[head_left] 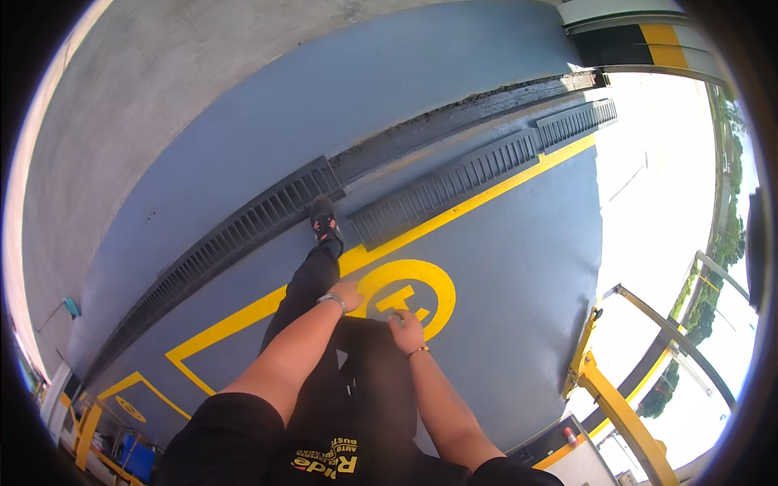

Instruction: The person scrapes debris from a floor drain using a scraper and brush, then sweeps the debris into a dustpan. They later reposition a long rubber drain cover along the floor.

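Observation:
My left hand [348,296], with a band on its wrist, is at my dark-trousered leg [305,285]; its fingers are too indistinct to read. Just to its right, my right hand [408,332] is closed with its fingers curled in. Whether something small sits in its grip I cannot make out. Ahead of my hands, my dark shoe [322,217] is by the end of a slotted drain grate [275,198]. Two loose grates [450,185] [574,126] lie on the floor beside the uncovered drain channel [470,116].
Yellow lines [235,317] and a yellow ring marking [442,285] are painted on the grey-blue floor. A yellow metal post [620,409] rises at the lower right, near the bright opening. A teal-headed tool [71,307] is at the far left. A blue bin [138,458] stands at the lower left.

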